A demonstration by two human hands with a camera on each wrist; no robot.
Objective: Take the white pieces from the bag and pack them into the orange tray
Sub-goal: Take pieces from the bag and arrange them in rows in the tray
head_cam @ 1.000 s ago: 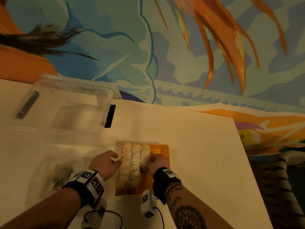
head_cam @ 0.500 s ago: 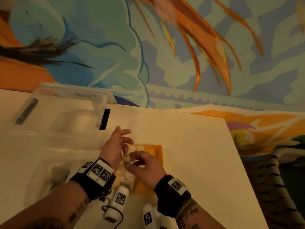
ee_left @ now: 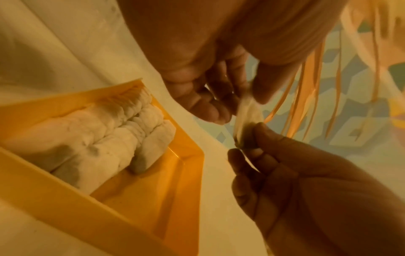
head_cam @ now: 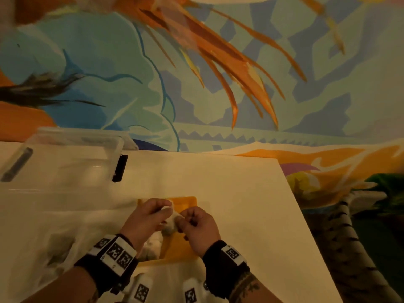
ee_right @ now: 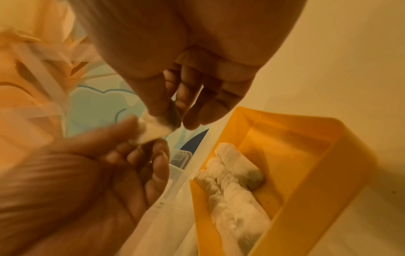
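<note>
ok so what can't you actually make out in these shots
- How many white pieces lie in the orange tray: both hands cover it in the head view, and the wrist views cut it off.
- What remains in the bag: blurred in the head view.
- The shape of the held piece: motion blur, and the fingers cover it.

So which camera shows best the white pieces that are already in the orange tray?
The left wrist view: the packed white pieces lie unobstructed in rows inside the orange tray. The right wrist view shows them partly cut off by the tray wall. In the head view, the hands hide most of them.
</note>
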